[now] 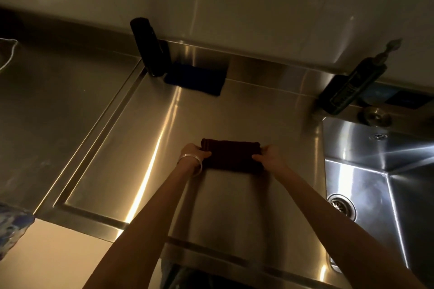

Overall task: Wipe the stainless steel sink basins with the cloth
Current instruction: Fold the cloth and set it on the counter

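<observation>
The cloth [231, 156], dark and folded into a flat strip, lies on the steel drainboard [164, 148] straight ahead of the person, its long axis running left to right across the view. The left hand [193, 155], with a bangle [198, 168] at the wrist, pinches the strip's left end with the thumb on top. The right hand [270, 156] pinches the right end the same way, so both hands grip the cloth and neither is free. The sink basin [375, 171] sits to the right of the cloth, sunk below the drainboard, and only 1 basin is in view, with its drain [341, 206] close to its left wall. The cloth is outside the basin, so wiping there looks not yet begun. The coming move is probably a carry to the right, along the strip's own long axis, then down over the basin's left edge. The right hand is the nearer of the 2 to the basin and would likely lead. A dark pump bottle [352, 87] stands at the basin's far left corner, well apart from the cloth and behind that path.
</observation>
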A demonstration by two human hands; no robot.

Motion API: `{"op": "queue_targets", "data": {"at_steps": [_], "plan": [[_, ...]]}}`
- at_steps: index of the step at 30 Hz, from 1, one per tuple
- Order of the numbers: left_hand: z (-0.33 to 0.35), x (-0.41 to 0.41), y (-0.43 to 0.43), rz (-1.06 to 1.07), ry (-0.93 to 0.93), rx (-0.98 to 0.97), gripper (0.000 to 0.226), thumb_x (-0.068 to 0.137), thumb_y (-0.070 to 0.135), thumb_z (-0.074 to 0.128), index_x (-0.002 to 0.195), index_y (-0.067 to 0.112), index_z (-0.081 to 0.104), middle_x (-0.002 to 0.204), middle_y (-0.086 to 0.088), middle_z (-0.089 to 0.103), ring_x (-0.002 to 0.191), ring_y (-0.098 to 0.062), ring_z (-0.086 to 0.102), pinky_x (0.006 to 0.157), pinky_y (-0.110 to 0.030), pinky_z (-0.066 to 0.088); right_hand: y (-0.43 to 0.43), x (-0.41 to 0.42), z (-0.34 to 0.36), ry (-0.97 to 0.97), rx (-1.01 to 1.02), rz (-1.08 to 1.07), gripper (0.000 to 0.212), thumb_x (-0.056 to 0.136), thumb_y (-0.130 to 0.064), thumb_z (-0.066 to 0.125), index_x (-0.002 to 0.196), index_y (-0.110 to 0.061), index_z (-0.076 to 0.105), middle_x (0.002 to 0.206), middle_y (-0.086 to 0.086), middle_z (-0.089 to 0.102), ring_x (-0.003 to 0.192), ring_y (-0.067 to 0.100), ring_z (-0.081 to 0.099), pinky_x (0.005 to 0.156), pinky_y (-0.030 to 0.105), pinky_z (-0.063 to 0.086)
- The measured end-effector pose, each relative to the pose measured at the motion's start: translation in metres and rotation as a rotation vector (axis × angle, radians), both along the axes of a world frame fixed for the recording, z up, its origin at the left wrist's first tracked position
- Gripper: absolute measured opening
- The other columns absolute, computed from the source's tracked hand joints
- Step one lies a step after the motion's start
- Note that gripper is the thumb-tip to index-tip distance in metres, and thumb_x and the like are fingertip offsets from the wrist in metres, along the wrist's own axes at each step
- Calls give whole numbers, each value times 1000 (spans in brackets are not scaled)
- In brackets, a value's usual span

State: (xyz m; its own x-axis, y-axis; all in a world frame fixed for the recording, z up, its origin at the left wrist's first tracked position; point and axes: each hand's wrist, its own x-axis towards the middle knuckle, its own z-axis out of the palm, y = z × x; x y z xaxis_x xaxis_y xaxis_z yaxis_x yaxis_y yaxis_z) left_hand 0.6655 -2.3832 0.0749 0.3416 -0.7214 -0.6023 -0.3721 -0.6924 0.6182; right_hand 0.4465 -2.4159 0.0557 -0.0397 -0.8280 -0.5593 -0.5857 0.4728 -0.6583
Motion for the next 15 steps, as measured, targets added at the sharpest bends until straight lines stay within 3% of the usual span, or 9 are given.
{"op": "queue_targets", "data": {"at_steps": [3,5,7,10,12,14,15], "plan": [[-2,10,-7,31,24,-37,36,78,13,73,109,-2,65,107,-18,66,99,-30,62,80,-31,45,2,8,0,-60,69,-88,36,88,-9,64,120,2,51,101,13,56,90,23,54,58,23,42],[-1,20,-11,84,135,-64,39,77,5,72,114,-4,62,109,-18,65,99,-32,62,85,-34,47,1,13,-2,-118,43,-171,40,85,-6,67,121,1,51,110,18,59,97,26,58,62,24,43],[3,35,-22,135,290,-84,39,77,-5,69,114,-9,60,100,-17,63,81,-28,63,76,-33,50,-4,24,-2,-204,30,-272,42,83,-2,68,121,4,51,119,22,59,106,31,59,68,26,46],[18,64,-49,160,412,-131,40,77,-13,63,116,-10,57,97,-17,60,60,-16,61,55,-20,51,-20,54,8,-310,-3,-348,41,82,2,67,119,3,51,114,20,58,95,25,59,68,25,47],[26,88,-75,160,474,-144,41,80,-13,60,120,-12,54,99,-20,62,68,-22,61,52,-18,53,-42,76,18,-359,-44,-369,34,82,2,67,112,-4,52,108,15,56,92,23,58,67,24,48],[28,112,-104,181,509,-133,43,82,-11,58,124,-11,50,109,-25,61,93,-38,62,67,-27,54,-68,98,25,-383,-67,-368,33,83,1,67,113,-3,53,111,17,57,101,28,59,75,31,52],[28,125,-120,183,515,-135,43,83,-10,58,125,-10,50,109,-24,64,100,-38,61,74,-30,52,-83,110,28,-384,-73,-368,37,83,0,67,117,1,53,116,20,57,106,32,59,82,36,52]]}}
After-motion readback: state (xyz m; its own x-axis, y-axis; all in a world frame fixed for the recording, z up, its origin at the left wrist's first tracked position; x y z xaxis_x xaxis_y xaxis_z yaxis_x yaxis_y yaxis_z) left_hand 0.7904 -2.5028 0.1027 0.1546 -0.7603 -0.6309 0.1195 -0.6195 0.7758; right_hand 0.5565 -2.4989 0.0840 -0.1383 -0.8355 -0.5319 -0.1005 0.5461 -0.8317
